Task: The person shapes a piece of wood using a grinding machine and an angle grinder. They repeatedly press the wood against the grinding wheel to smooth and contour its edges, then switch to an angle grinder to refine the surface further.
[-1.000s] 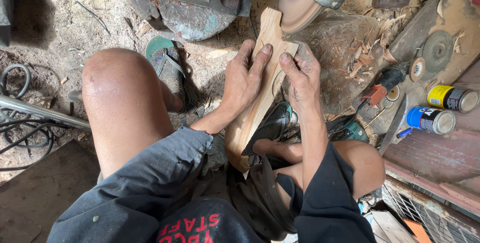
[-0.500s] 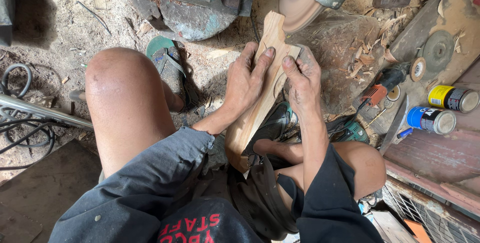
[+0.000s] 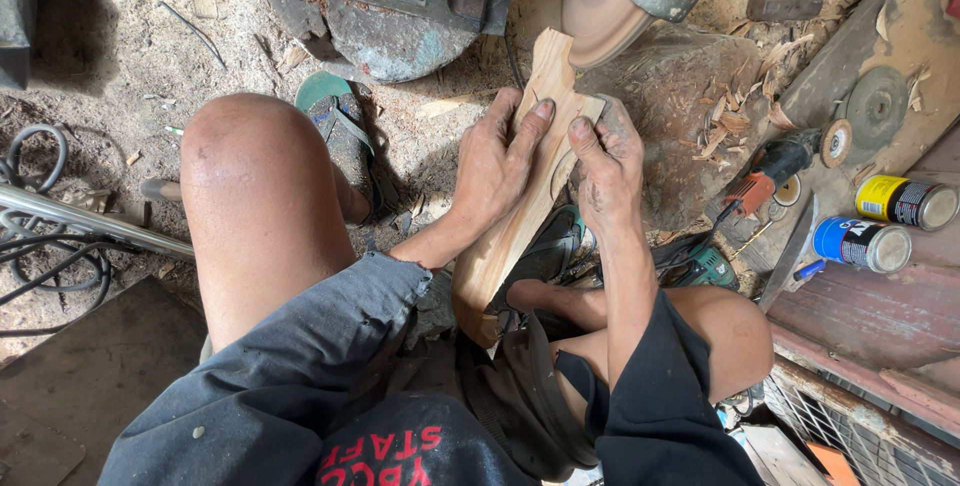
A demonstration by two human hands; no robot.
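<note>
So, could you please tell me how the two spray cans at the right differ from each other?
The yellow can has a yellow and black body; the blue can has a blue and white one. The yellow can lies farther from the person, the blue can nearer, closer to the flat blade beside it. Both lie on their sides on the reddish board, apparently capless, metal tops pointing right, about the same size.
</note>
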